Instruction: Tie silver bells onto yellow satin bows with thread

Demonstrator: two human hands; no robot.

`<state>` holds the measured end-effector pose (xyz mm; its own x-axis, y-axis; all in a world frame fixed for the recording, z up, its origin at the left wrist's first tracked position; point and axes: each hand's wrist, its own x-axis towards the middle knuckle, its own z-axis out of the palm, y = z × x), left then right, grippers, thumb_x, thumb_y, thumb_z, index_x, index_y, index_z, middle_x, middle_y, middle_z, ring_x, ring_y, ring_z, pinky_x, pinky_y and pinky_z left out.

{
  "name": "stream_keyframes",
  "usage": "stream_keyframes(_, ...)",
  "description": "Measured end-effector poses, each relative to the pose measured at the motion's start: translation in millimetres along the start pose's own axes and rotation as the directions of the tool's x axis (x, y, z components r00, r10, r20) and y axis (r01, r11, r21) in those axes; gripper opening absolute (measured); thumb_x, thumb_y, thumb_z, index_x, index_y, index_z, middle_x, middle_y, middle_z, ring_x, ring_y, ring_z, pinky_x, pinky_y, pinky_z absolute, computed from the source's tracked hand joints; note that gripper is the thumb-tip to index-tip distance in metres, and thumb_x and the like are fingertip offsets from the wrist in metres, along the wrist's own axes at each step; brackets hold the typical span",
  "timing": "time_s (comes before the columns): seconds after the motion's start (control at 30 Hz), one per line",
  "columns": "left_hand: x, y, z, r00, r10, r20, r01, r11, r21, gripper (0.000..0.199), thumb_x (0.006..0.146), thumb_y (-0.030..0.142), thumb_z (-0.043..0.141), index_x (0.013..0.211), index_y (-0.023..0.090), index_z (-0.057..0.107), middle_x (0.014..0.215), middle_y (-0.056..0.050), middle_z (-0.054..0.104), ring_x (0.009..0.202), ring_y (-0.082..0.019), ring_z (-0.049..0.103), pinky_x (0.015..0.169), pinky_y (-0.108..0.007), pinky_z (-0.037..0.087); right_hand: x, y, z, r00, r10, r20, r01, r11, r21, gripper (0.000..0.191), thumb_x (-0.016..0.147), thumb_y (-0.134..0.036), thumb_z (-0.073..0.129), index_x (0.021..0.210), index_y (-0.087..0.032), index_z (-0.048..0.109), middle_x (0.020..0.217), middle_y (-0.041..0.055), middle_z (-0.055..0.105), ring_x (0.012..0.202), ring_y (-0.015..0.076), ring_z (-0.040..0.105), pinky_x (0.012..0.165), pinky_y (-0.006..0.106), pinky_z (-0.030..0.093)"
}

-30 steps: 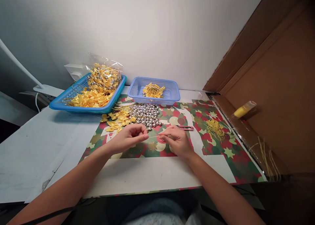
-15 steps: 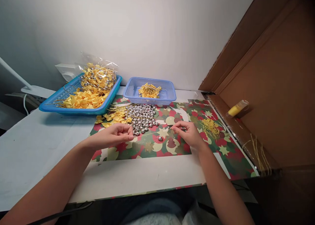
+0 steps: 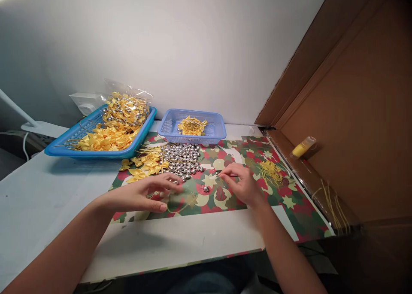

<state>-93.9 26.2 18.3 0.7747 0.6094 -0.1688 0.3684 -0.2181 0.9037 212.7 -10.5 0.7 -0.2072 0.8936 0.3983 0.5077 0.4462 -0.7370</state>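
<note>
My left hand is open, fingers spread, just in front of the pile of silver bells and the yellow bows. A thin yellowish cord curves on the patterned sheet beside its fingers. My right hand is closed in a pinch over the sheet. A thin dark tool shows at its fingers, its shape mostly hidden. One single silver bell lies between the two hands.
A blue basket with bows and a clear bag stands at the left. Behind the bells is a smaller blue basket holding bows. Yellow cords lie at the right, near a yellow tube on a cardboard ledge.
My left hand has opened from a closed pinch and let go of the cord, which was stretched toward my right hand. My right hand stays pinched. The view has shifted slightly.
</note>
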Motion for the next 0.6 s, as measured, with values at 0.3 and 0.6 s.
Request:
stream_keyframes(0.3, 48.5, 14.9, 65.3, 0.993, -0.026, -0.114, -0.035, 0.864, -0.503, 0.033, 0.089, 0.044, 0.053, 0.079, 0.015, 0.065, 0.074, -0.005, 0.064, 0.072, -0.015, 0.06, 0.071, -0.027, 0.048, 5.8, -12.5, 30.8, 0.92, -0.389, 0.044, 0.392, 0.913, -0.111, 0.015, 0.09, -0.021, 0.054, 0.076, -0.02, 0.061, 0.07, -0.0006, 0.066, 0.07, 0.0135, 0.056, 0.072, 0.032, 0.034)
stream_keyframes(0.6, 50.0, 3.0, 68.2, 0.946, -0.265, -0.187, -0.051, 0.449, -0.892, 0.036, 0.069, 0.042, 0.076, 0.07, 0.014, 0.053, 0.065, 0.0, 0.058, 0.046, -0.004, 0.04, 0.043, -0.017, 0.028, -8.0, -6.5, 50.2, 0.934, -0.352, -0.058, 0.34, 0.928, -0.152, 0.013, 0.088, -0.018, 0.054, 0.076, -0.02, 0.061, 0.067, -0.001, 0.065, 0.065, 0.0125, 0.055, 0.068, 0.032, 0.032)
